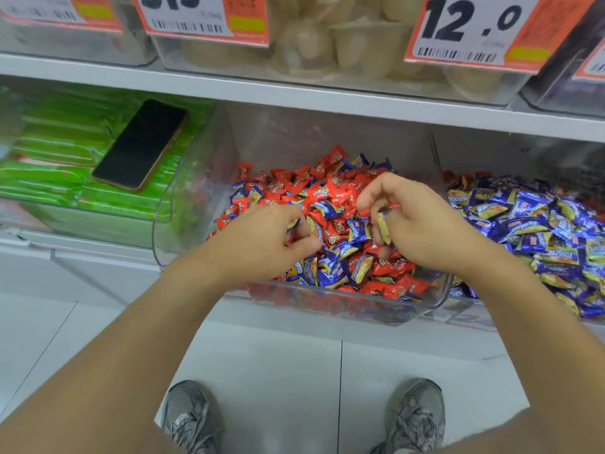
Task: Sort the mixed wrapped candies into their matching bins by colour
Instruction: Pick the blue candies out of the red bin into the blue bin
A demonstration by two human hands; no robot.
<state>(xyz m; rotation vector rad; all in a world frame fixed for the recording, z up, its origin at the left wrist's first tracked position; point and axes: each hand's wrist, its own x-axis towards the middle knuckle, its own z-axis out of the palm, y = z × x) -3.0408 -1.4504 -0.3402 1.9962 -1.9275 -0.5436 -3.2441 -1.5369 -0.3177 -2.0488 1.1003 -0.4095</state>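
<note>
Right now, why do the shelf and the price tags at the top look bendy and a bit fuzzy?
Head view: the wide-angle lens curves the shelf edge and tilts the price tag; the upper tubs and the green packs look soft. The phone and the red and blue candies are sharper. The clear bin shows pale reflections; both hands, left hand and right hand, look slightly blurred.

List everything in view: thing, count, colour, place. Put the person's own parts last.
middle bin: one, clear, centre shelf
red candies: many, middle bin
blue candies: many, mixed into middle bin's front
right bin's candies: many, mostly blue, few red at back
green packets: many, left bin
phone: one, black, on green packets
price tags: several, orange-white, upper shelf
pale cups: several, upper bin
shoes: two, grey, floor
left hand: grips candies
right hand: pinches blue candy
</note>
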